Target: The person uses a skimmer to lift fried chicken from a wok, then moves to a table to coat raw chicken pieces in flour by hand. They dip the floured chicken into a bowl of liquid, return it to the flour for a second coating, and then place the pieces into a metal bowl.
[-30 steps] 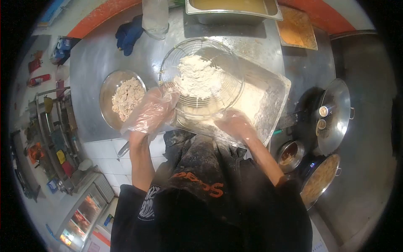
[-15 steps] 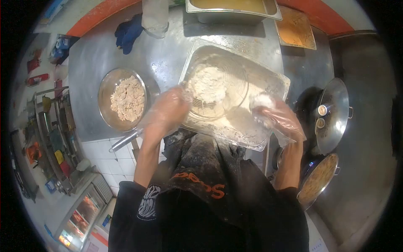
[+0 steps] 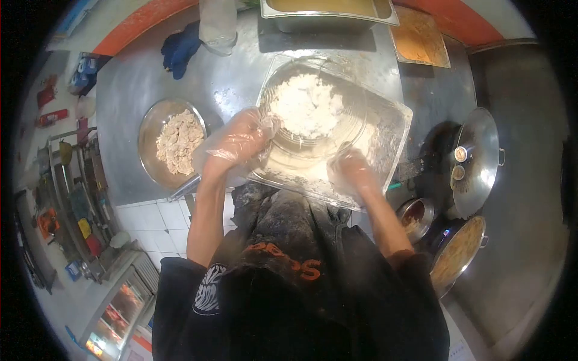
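Observation:
Clear plastic gloves cover both hands. My left hand is closed on the rim of a round wire strainer, whose metal handle shows below the wrist. White floured pieces lie heaped in the strainer, which is over a rectangular metal tray dusted with flour. At the strainer's lower right rim is my right hand, its fingers bent and blurred, so their grip cannot be made out. To the left stands a metal bowl with pale lumpy pieces in it.
A deep metal pan of yellowish liquid stands at the back, beside an orange-coated tray. Dark blue gloves and a plastic container lie at back left. On the right are a wok, a filled pan and a small pot.
My right hand has moved left and down to the strainer's lower edge. More white pieces are heaped in the strainer. The small pot at right has come into view.

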Demonstrator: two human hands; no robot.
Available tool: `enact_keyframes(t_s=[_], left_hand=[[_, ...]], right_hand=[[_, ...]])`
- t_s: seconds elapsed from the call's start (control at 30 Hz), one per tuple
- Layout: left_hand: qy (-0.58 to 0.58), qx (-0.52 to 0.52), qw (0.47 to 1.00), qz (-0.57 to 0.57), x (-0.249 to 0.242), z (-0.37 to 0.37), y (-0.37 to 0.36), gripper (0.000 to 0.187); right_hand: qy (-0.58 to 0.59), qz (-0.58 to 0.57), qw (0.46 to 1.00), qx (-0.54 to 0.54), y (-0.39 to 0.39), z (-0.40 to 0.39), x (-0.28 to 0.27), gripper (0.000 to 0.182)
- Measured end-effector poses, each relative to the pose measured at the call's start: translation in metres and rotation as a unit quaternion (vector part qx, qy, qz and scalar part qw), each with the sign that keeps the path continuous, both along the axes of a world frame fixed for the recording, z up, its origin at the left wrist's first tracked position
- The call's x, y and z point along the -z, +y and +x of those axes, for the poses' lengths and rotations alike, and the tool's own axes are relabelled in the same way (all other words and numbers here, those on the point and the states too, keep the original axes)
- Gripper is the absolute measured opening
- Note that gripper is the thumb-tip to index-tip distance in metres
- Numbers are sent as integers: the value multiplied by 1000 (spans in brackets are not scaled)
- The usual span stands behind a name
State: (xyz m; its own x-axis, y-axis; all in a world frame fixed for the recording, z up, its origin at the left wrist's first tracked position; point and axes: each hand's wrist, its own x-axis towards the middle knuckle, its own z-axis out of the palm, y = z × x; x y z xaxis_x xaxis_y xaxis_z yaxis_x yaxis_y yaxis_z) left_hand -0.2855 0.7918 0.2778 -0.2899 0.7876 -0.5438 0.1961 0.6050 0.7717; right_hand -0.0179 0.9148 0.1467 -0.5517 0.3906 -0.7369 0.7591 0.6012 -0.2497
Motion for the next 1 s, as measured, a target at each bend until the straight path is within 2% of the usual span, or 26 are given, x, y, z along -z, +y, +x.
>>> enact_keyframes(t_s=[0.03,0.1,0.13,0.2,0.23,0.3,0.37,0.5,0.57,0.7,0.77,0.8,0.83,0.87,0.97,1.0], left_hand=[[-29,-9,999,38,3,-4,-1,46],[-33,-16,999,4,7,-12,2,46],[-35,-17,999,-10,7,-14,5,46],[8,-24,1000,-5,7,-13,7,45],[19,-20,1000,-4,1,-12,9,45],[26,-12,1000,-1,-1,-12,10,45],[18,-2,1000,3,5,-13,11,45],[45,16,998,-28,1,-9,12,46],[14,19,1000,-6,-3,-8,10,46],[63,16,997,-29,11,-10,8,45],[42,2,999,-28,5,-5,7,43],[36,5,999,-22,3,-5,6,41],[31,10,999,-16,1,-7,5,40],[26,15,999,-10,0,-7,5,38],[40,11,998,-51,-2,-6,5,34],[42,17,998,-45,0,-7,5,34]], right_hand=[[27,-29,998,-39,-9,-8,4,56],[171,-130,976,-31,-13,-13,8,59],[197,-210,953,97,-14,-30,-16,61],[208,-265,935,109,-23,-58,-28,66],[196,-241,951,-7,-25,-68,-9,68],[171,-191,962,-88,-37,-85,-5,68],[149,-146,978,-22,-52,-95,-21,66],[26,-219,975,-34,-44,-89,-14,83],[1,-237,972,3,-43,-90,-32,82],[-24,-235,972,10,-24,-74,-33,76],[-50,-249,966,39,-5,-59,-60,72],[60,-324,935,130,1,-35,-49,69],[168,-390,879,218,7,-9,-39,66],[157,-330,897,247,21,10,-41,66],[56,-125,948,288,43,8,-112,79],[58,-103,941,317,48,8,-125,78]])
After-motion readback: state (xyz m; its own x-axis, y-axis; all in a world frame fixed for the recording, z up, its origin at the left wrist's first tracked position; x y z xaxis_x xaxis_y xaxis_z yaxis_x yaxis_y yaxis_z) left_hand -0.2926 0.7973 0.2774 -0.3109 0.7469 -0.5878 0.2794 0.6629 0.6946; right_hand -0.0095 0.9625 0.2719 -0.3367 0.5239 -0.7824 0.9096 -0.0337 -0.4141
